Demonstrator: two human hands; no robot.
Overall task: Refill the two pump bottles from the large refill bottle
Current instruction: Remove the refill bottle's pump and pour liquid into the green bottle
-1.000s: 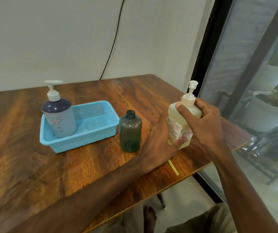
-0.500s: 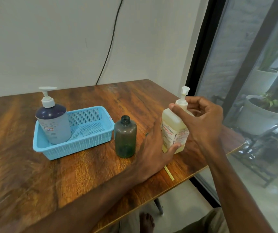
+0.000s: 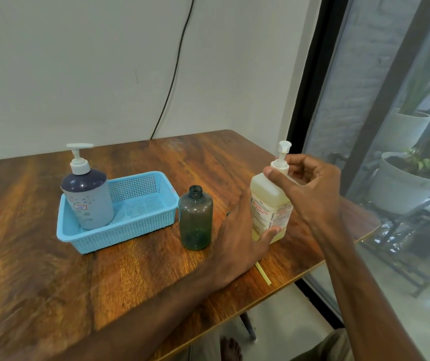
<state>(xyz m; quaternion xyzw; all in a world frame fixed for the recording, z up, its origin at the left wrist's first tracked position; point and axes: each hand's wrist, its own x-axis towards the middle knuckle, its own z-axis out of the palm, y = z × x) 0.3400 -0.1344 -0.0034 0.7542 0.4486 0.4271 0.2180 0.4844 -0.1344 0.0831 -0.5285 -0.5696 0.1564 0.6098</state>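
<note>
A yellowish refill bottle with a white pump stands near the table's right edge. My left hand holds its lower body, thumb across the front. My right hand grips the white pump collar at its neck with curled fingers. A small dark green bottle with no cap stands just left of my left hand. A blue-grey pump bottle stands in the left end of a light blue basket.
The wooden table ends close to the right of the refill bottle. A thin yellow strip lies near the front edge. A glass door with potted plants behind it is at the right. A black cable runs down the wall.
My view has shifted a little, so the whole scene sits lower in the frame. Both hands keep their hold on the refill bottle, and my right hand's fingers have turned at the pump collar.
</note>
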